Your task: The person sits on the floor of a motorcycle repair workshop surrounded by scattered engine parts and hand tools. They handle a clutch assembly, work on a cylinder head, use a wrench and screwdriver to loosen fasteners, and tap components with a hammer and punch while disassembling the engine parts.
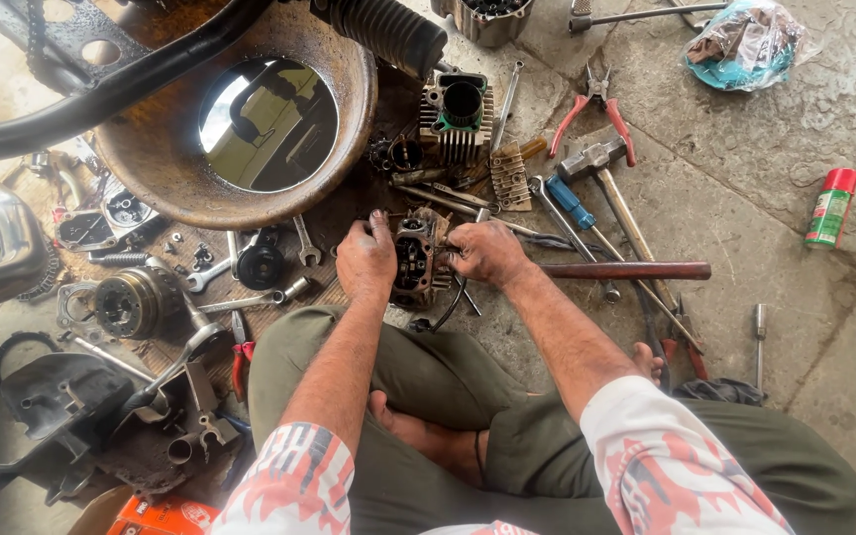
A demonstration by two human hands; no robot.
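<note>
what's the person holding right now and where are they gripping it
A greasy engine cylinder head, standing on the floor between both hands. The left hand has its grip on the left side; the right hand on the right side. Whether the right hand also holds a small tool cannot be told.

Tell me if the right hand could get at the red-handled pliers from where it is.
Probably yes: the right hand grips the engine part, and the red-handled pliers lie uncovered beyond the hammer, with only low tools between.
</note>
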